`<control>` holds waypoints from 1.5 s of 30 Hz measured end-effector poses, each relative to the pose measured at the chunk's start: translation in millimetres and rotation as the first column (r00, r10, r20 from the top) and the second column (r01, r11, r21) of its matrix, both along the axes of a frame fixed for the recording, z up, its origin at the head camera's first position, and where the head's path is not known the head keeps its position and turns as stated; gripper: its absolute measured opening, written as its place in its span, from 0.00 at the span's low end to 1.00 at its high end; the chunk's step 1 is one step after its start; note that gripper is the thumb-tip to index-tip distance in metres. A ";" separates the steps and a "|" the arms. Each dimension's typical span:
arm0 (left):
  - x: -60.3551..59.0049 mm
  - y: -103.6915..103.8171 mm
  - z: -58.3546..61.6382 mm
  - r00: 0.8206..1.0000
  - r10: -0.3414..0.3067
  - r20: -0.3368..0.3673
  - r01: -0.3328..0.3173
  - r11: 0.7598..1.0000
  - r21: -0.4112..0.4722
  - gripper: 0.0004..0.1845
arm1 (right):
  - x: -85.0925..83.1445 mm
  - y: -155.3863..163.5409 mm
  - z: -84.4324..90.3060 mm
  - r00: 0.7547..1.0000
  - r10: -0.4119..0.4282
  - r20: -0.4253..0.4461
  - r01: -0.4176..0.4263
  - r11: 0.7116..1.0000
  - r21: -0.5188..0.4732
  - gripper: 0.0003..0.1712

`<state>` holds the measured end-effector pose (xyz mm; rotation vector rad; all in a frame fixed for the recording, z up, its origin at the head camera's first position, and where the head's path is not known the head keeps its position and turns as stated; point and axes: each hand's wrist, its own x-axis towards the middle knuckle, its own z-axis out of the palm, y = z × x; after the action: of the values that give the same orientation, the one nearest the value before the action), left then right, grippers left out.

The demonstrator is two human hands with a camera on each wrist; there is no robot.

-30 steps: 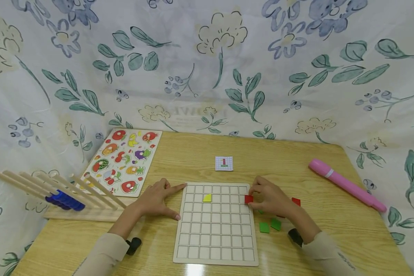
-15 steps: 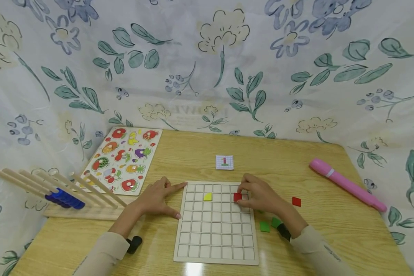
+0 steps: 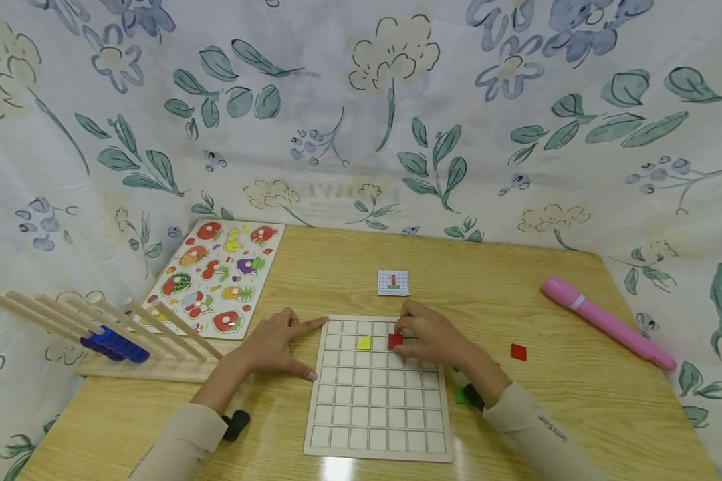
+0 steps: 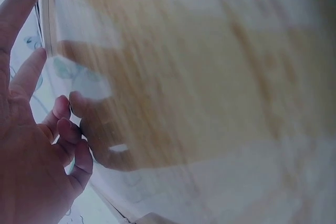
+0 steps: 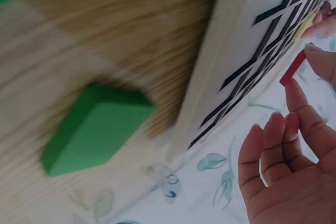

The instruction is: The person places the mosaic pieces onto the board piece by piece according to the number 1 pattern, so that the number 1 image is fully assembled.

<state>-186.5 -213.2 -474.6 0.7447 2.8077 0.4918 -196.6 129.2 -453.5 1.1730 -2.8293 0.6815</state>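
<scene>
Two hands work at the grid board (image 3: 377,391) on the bench (image 3: 517,267). The right hand (image 3: 430,341) pinches a red tile (image 3: 395,341) between thumb and fingertips, holding it over the board's second row, near the yellow tile (image 3: 364,343) already seated there, with one cell between them. The left hand (image 3: 273,347) lies flat with fingers spread, touching the board's left edge to steady it. The step in hand looks like placing the red tile; the next move calls for squaring it to a cell, perhaps checked against the small pattern card (image 3: 393,282) beyond the board. A spare red tile (image 3: 519,352) and a green tile (image 5: 94,127) wait to the right.
</scene>
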 end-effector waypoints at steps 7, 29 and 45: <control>0.3 -0.4 1.3 1.000 -0.001 0.003 0.001 1.000 0.003 0.55 | -2.4 -15.2 1.8 0.999 0.040 -0.023 -0.039 0.998 0.039 0.12; -0.8 1.4 0.4 1.000 0.012 0.025 -0.012 1.000 -0.009 0.55 | -4.7 -28.0 -3.4 0.994 0.060 -0.087 -0.050 0.992 0.116 0.12; -0.5 1.2 1.2 0.999 0.006 0.033 -0.006 1.000 0.004 0.55 | 0.3 -24.4 -6.5 0.995 0.036 -0.088 -0.031 0.998 0.051 0.14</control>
<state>-187.0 -212.0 -473.4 0.7227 2.7802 0.5065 -196.3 104.8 -460.0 1.2279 -2.7742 0.5486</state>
